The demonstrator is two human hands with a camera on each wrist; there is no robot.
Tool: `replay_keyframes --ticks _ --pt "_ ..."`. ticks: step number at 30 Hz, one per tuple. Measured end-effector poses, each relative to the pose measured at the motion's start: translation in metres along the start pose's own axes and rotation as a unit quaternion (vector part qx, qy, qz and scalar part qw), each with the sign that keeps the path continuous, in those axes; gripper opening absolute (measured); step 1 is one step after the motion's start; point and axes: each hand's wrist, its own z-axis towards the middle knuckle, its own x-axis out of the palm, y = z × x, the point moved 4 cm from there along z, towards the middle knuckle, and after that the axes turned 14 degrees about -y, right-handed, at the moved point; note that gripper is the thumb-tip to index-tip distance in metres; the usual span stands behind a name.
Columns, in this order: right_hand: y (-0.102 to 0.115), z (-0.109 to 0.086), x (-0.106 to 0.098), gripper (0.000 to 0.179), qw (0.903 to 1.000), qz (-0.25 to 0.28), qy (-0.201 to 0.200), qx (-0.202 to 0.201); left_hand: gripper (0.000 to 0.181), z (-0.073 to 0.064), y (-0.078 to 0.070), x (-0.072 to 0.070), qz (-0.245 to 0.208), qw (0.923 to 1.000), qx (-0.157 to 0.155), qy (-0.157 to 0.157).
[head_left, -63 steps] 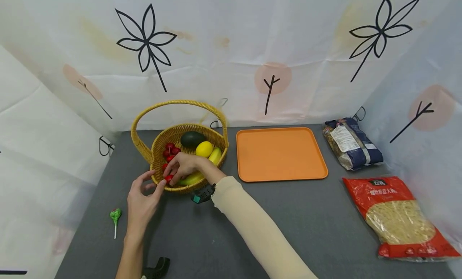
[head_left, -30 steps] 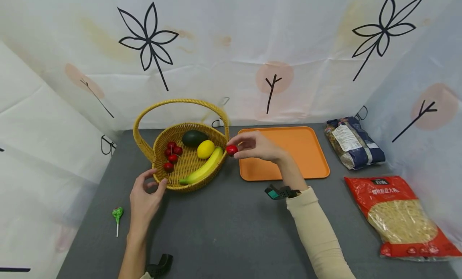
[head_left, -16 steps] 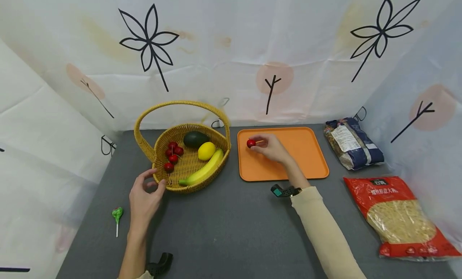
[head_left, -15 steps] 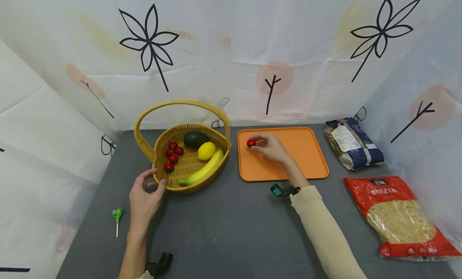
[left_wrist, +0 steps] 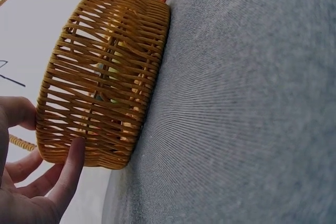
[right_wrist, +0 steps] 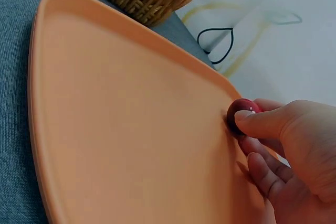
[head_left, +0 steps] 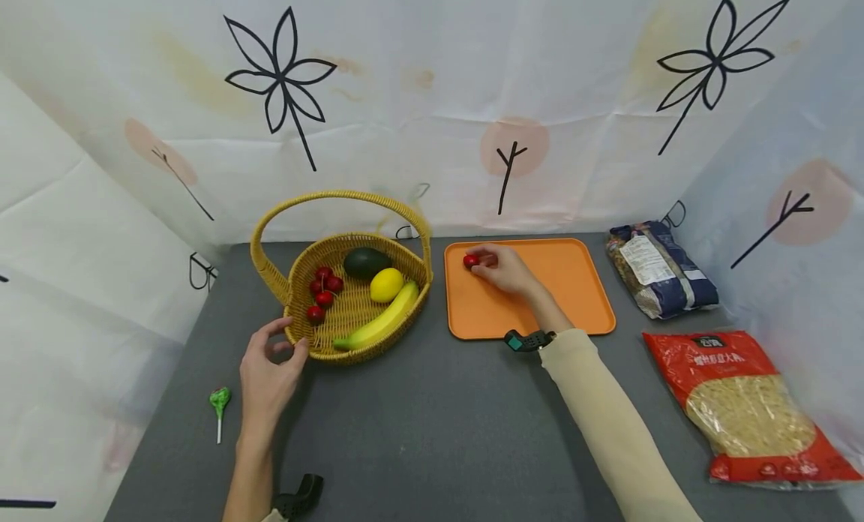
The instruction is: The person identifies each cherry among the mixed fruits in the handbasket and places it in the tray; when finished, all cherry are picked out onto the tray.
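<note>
My right hand (head_left: 505, 271) pinches a red cherry (head_left: 470, 261) low over the far left part of the orange tray (head_left: 533, 312). In the right wrist view, thumb and fingertips hold the cherry (right_wrist: 240, 115) close to the tray's raised edge. My left hand (head_left: 270, 372) holds the near left side of the yellow wicker basket (head_left: 367, 348). The left wrist view has its thumb and a finger against the woven wall (left_wrist: 100, 93). Inside the basket lie several cherries (head_left: 324, 299), a dark green avocado (head_left: 367, 263), a lemon (head_left: 387, 285) and a banana (head_left: 381, 325).
A green-wrapped lollipop (head_left: 219, 403) lies left of my left forearm. At the right are a blue-labelled bag (head_left: 658, 271) and a red pasta bag (head_left: 749, 409). The basket's tall handle (head_left: 344, 196) arches up near the white printed backdrop (head_left: 405, 94).
My right hand has carried a cherry out of the basket, rightward over the tray, then slightly farther back and down. My left hand has stayed at the basket.
</note>
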Motion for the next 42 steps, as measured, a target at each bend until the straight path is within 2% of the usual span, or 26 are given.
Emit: replay_keyframes --ticks 10,16,21,24,26,31,34,38,42 --pt "0.0 0.002 -0.001 0.044 0.9997 0.024 0.009 0.003 0.042 0.0 0.003 0.0 -0.012 0.9999 -0.001 -0.007" --pt "0.001 -0.001 -0.005 0.044 0.9964 0.083 0.0 0.019 0.044 0.0 0.004 0.001 -0.016 0.9998 -0.01 0.001" --pt "0.018 -0.009 -0.01 0.043 0.9873 0.153 -0.041 -0.009 0.045 -0.001 0.004 0.001 -0.024 0.9995 -0.017 0.007" --pt "0.034 -0.019 -0.014 0.04 0.9773 0.202 -0.06 -0.02 0.046 0.0 0.006 0.002 -0.031 0.9993 -0.017 0.011" --pt "0.047 -0.027 -0.017 0.035 0.9698 0.235 -0.057 -0.03 0.045 0.001 0.007 0.003 -0.035 0.9991 -0.018 0.014" --pt "0.085 -0.049 -0.021 0.025 0.9526 0.295 -0.01 -0.074 0.045 0.001 0.006 0.004 -0.045 0.9987 -0.018 0.017" --pt "0.108 -0.061 -0.015 0.024 0.9421 0.319 0.025 -0.1 0.046 0.002 0.006 0.004 -0.046 0.9987 -0.018 0.016" --pt "0.132 -0.069 0.008 0.024 0.9305 0.337 0.069 -0.125 0.046 0.001 0.006 0.004 -0.044 0.9987 -0.022 0.014" --pt "0.15 -0.068 0.041 0.023 0.9304 0.322 0.106 -0.139 0.047 0.0 0.007 0.004 -0.04 0.9988 -0.026 0.014"
